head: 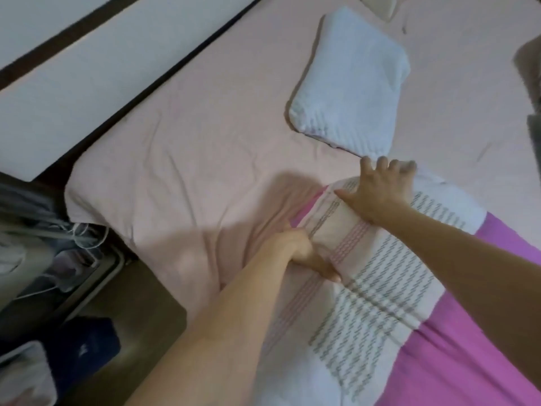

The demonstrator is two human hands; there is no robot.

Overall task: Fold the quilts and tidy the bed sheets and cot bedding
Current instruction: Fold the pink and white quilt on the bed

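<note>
**A:** ok so starting at the left edge of the bed, what have you got hold of?

**B:** Your left hand (295,253) is down at the left side of the striped pillow (366,276). The fingers are curled in under its edge, right where it meets the pale pink sheet (181,159), with the thumb lying along the top of the cover. So you're gripping the pillow's side, and the sheet bunches up in folds just beside your knuckles.

**A:** and the other hand?

**B:** Your right hand (380,189) lies flat on the far end of the same pillow, fingers spread and pretty much straight, pressing down and not clutching anything. The fingertips reach just over the pillow's far edge.

**A:** where does the pillow lie on the bed then?

**B:** Toward the near edge, running diagonally between your two hands, and its right side lies on a bright purple cloth (468,347). Just beyond your right fingertips there's a folded pale blue quilt (351,83) resting on the sheet, near the pillow; can't tell if they touch.
</note>
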